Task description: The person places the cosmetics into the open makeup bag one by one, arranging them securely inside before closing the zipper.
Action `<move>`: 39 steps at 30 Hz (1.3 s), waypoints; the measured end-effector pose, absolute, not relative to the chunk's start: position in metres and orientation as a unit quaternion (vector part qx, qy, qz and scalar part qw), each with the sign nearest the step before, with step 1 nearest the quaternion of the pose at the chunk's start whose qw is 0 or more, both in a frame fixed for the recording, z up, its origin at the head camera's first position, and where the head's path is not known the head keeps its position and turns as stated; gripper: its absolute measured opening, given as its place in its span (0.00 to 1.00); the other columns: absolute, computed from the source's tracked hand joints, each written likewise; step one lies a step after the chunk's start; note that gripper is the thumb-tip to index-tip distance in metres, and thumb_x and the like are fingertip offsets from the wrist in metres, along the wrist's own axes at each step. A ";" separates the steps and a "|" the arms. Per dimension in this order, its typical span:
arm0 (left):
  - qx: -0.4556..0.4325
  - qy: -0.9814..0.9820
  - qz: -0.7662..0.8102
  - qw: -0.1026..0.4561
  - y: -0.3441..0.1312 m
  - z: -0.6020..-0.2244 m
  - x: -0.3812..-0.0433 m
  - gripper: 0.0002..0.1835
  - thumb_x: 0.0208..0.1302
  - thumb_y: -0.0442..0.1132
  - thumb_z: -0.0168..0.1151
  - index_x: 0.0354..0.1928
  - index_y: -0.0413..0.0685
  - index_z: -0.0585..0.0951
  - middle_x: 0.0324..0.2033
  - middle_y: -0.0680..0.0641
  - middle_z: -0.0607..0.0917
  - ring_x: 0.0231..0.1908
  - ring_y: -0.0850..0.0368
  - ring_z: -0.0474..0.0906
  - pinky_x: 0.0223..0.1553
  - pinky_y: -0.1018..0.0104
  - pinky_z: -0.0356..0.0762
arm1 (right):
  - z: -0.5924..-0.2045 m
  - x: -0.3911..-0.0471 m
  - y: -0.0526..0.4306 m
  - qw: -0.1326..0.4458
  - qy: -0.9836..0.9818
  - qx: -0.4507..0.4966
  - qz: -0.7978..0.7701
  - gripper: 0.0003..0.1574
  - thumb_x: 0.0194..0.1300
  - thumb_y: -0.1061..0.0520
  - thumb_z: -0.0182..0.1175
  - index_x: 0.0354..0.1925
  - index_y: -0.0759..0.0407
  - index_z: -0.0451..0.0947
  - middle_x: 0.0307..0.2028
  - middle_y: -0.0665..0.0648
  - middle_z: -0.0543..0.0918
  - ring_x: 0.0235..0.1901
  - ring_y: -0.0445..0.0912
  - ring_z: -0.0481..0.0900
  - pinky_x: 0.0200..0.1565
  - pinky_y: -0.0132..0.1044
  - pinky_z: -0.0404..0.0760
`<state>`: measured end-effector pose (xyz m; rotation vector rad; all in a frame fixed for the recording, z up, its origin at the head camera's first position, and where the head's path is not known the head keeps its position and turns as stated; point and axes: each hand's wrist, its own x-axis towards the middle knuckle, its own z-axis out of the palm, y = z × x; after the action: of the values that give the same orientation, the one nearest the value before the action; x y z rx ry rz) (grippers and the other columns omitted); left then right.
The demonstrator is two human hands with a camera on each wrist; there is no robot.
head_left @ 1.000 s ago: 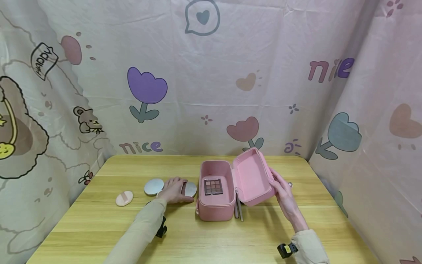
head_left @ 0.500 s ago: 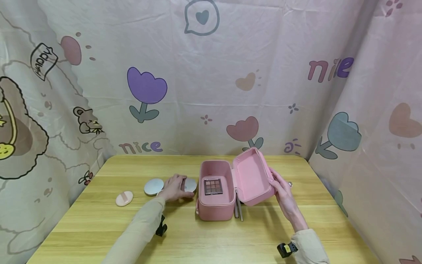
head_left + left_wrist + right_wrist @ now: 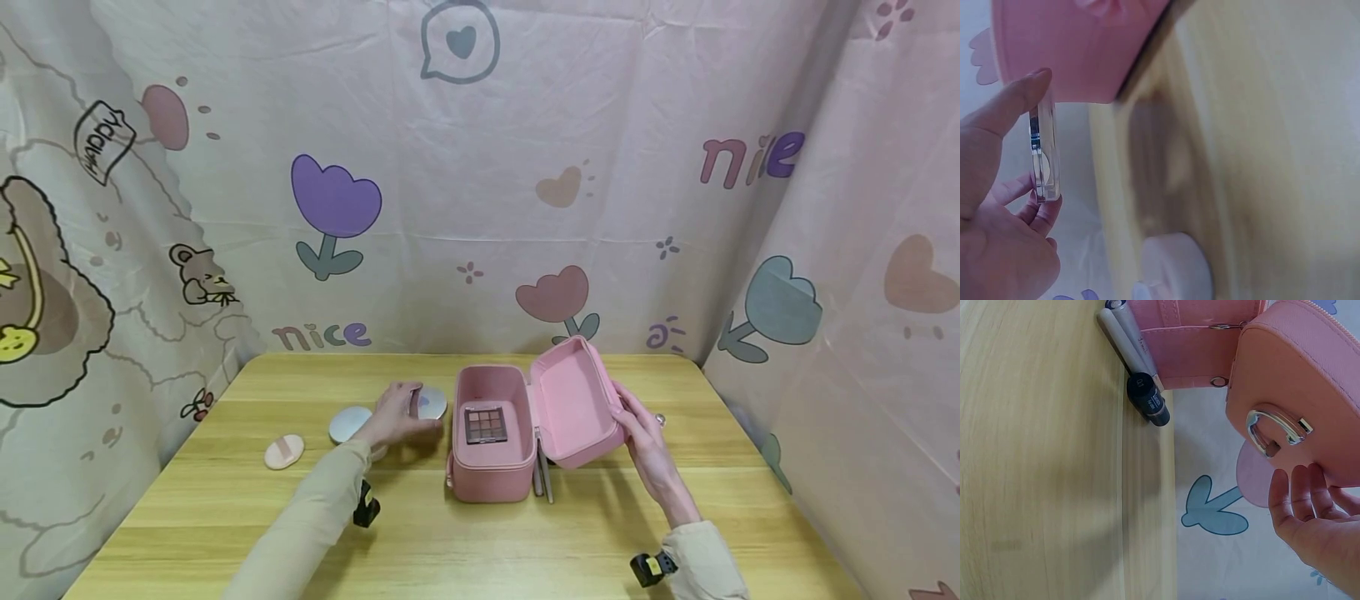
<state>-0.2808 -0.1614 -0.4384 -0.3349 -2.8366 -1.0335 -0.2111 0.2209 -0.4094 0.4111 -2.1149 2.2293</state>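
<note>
My left hand pinches a round silver-topped compact between thumb and fingers, just left of the pink cosmetic case. In the left wrist view the compact shows edge-on, raised off the table, its shadow below. My right hand grips the edge of the case's open lid, thumb on the inner side. Its fingers lie against the lid's outside, near a metal-ended handle. An eyeshadow palette lies inside the case.
A second silver disc and a powder puff lie on the table to the left. Under my left hand sits a pale round item, partly hidden. Slim tubes and a black-capped bottle lie beside the case.
My left hand has lifted the compact off the table and moved it slightly away from me. My right hand and the lid have stayed in place.
</note>
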 end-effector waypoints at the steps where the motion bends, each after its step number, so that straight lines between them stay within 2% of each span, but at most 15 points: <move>1: -0.112 -0.934 -0.336 0.054 -0.161 -0.436 -0.281 0.44 0.37 0.50 0.73 0.58 0.39 0.67 0.47 0.37 0.71 0.46 0.44 0.68 0.49 0.48 0.67 | -0.409 -0.211 0.221 0.020 -0.682 0.133 0.719 0.33 0.68 0.56 0.42 0.67 0.61 0.47 0.64 0.66 0.55 0.55 0.37 0.67 0.51 0.22 0.70; 11: -0.129 -0.930 -0.339 0.062 -0.163 -0.412 -0.282 0.45 0.39 0.53 0.71 0.58 0.36 0.66 0.49 0.34 0.69 0.48 0.43 0.66 0.51 0.47 0.64 | -0.410 -0.211 0.221 0.021 -0.682 0.134 0.718 0.32 0.68 0.56 0.42 0.67 0.62 0.47 0.64 0.66 0.56 0.55 0.37 0.68 0.51 0.22 0.70; 26: -0.152 -0.915 -0.365 0.078 -0.149 -0.384 -0.283 0.44 0.39 0.53 0.71 0.58 0.37 0.67 0.52 0.37 0.67 0.49 0.46 0.65 0.47 0.55 0.69 | -0.410 -0.211 0.221 0.022 -0.682 0.130 0.720 0.32 0.68 0.56 0.42 0.67 0.61 0.47 0.64 0.65 0.56 0.55 0.37 0.68 0.51 0.22 0.70; 39: -0.182 -0.906 -0.376 0.069 -0.116 -0.368 -0.289 0.45 0.38 0.49 0.73 0.59 0.37 0.65 0.51 0.37 0.67 0.49 0.46 0.66 0.52 0.51 0.69 | -0.410 -0.210 0.220 0.022 -0.680 0.130 0.721 0.33 0.68 0.56 0.42 0.67 0.62 0.47 0.65 0.65 0.55 0.55 0.36 0.68 0.51 0.22 0.70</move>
<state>-0.2893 -0.1164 -0.3677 -0.5472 -2.7270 -1.1318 -0.2105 0.2203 -0.4099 0.4043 -2.1078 2.2349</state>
